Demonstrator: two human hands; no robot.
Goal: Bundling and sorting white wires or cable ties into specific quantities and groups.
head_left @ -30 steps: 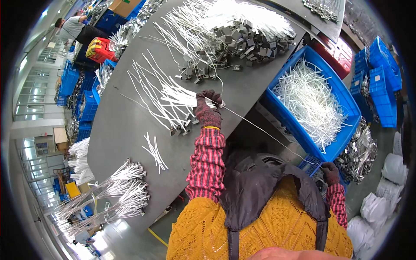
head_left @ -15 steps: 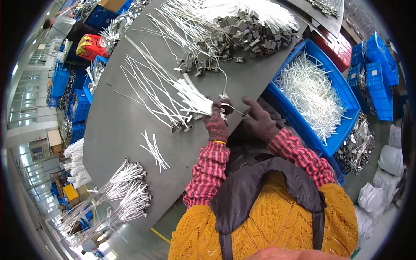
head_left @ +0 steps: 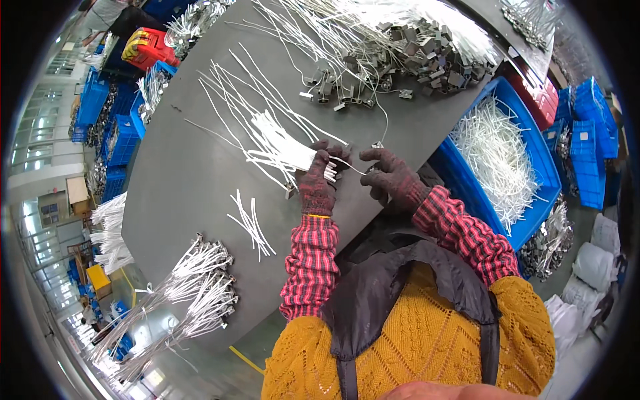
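Note:
Both my hands wear dark knit gloves. My left hand [head_left: 319, 179] is closed round a bundle of short white sleeves [head_left: 283, 143] above the grey table [head_left: 193, 200]. A thin white wire [head_left: 348, 164] runs from it to my right hand [head_left: 395, 179], whose thumb and fingertips pinch the wire's end. Beyond the left hand, several long white wires with small metal pieces at their near ends lie fanned out. One small metal piece [head_left: 377, 145] sits just past my right fingertips, with a wire curving away from it. Some loose white sleeves [head_left: 251, 223] lie nearer me, left of my left wrist.
A heap of wires with metal clips [head_left: 427, 57] covers the table's far side. Tied wire bundles [head_left: 200, 280] lie at the near left edge. On the right stands a blue crate [head_left: 553, 190] full of white sleeves, beside a red box [head_left: 537, 93]. More blue crates [head_left: 587, 147] are stacked beyond.
My right hand has moved in toward the left one, and its fingers have closed on the wire's end. The left hand keeps its hold on the sleeves. The whole view has shifted slightly.

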